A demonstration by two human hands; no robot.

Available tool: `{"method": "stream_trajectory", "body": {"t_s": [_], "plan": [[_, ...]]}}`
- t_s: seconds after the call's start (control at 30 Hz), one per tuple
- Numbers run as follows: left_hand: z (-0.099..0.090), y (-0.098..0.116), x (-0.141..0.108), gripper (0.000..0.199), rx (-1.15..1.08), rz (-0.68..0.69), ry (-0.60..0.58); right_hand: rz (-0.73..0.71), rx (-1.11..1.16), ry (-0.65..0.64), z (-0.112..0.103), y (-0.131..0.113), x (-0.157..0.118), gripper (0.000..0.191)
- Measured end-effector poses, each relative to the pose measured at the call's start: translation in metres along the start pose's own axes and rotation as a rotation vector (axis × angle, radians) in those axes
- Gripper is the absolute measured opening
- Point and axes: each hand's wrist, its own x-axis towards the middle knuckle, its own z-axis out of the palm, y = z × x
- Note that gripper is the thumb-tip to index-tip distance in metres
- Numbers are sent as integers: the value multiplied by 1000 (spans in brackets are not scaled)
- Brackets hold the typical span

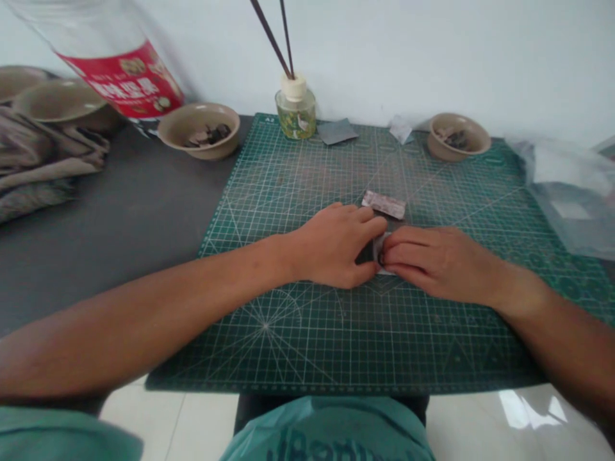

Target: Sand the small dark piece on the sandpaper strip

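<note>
Farthest to the left of the person's left hand lies a crumpled cloth (pixel 43 150), with a brown bowl (pixel 60 105) beyond it. Nearer, but well beyond and to the left of that hand, stand a clear jar with a red label (pixel 127 80) and a bowl of dark pieces (pixel 209 152). The green cutting mat (pixel 288 192) spreads beneath both hands. Beyond the left hand, slightly to its left, stands a diffuser bottle (pixel 294 114) with dark sticks, and a grey square sheet (pixel 337 132) lies just to the bottle's right.

The left hand (pixel 336 246) rests palm down, thumb and forefinger spread moderately wide, their tips at the left side of a small pale piece (pixel 377 251). This piece lies on the mat between the two hands, mostly hidden by fingers. Just beyond the left fingertips lies a mottled strip (pixel 387 205). The right hand (pixel 437 259) is narrow, its fingertips and thumb drawn together over the piece's right part; whether they grip it or only press cannot be told.

Well beyond the right hand are a whitish scrap (pixel 401 129) and a second filled bowl (pixel 449 152); farther right lies a clear plastic bag (pixel 571 192).
</note>
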Motion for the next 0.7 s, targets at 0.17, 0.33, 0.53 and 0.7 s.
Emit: {"method": "stream_trajectory", "body": {"t_s": [0.17,0.33,0.53,0.7], "plan": [[0,-2,0,37,6,-17,0,145,-63,11,-4,7,-2,17],[1,-1,-1,35,-4,-14,-1,4,83,-16,-1,-1,-2,16],[0,-2,0,33,-2,-28,-2,159,-12,1,-4,-1,1,14],[1,-2,0,35,-2,-1,1,49,74,-57,-4,-2,1,16]]}}
